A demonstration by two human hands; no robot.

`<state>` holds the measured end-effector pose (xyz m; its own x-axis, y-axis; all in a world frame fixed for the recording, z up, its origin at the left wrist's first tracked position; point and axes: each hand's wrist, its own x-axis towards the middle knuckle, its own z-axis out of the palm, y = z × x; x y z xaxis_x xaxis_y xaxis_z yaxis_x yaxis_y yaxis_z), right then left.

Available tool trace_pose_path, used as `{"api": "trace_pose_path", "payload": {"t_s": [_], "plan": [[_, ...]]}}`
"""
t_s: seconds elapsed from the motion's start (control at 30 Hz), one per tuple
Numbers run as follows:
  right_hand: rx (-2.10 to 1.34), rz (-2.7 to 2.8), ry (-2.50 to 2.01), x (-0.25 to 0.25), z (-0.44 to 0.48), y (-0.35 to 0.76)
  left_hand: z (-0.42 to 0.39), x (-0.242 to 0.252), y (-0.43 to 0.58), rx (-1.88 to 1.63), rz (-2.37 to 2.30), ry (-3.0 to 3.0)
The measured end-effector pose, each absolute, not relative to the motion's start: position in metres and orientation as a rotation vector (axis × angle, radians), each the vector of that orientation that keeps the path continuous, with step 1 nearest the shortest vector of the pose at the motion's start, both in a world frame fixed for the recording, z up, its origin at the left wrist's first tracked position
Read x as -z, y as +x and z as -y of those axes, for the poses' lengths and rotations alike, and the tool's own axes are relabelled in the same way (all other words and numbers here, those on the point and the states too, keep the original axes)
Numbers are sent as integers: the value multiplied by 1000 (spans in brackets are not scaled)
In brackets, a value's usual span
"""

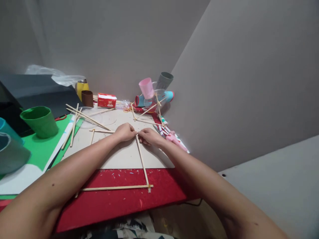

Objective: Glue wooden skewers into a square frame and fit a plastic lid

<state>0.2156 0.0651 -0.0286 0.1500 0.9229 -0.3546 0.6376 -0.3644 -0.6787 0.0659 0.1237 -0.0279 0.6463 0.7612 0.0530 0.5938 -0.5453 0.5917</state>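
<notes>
Grips of left hand point(126, 132) and right hand point(149, 136) pinch the stick point(142, 161); green cup point(40, 121) stands upright apart.

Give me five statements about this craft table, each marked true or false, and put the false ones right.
1. The left hand and right hand both pinch the far end of a wooden stick. True.
2. The green cup lies tipped over on the red table. False: it stands upright on a green sheet at the left.
3. A pink cup sits near the back corner by the wall. True.
4. The red box rests against the right hand. False: it lies at the back, near a brown cup.
5. Markers lie just right of the right hand. True.
</notes>
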Motion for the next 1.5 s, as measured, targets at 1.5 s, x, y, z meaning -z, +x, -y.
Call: {"api": "trace_pose_path", "payload": {"t_s": [1.5], "plan": [[-998,1434,-2186,27,-70,206,-123,25,66,-441,-1055,2326]]}}
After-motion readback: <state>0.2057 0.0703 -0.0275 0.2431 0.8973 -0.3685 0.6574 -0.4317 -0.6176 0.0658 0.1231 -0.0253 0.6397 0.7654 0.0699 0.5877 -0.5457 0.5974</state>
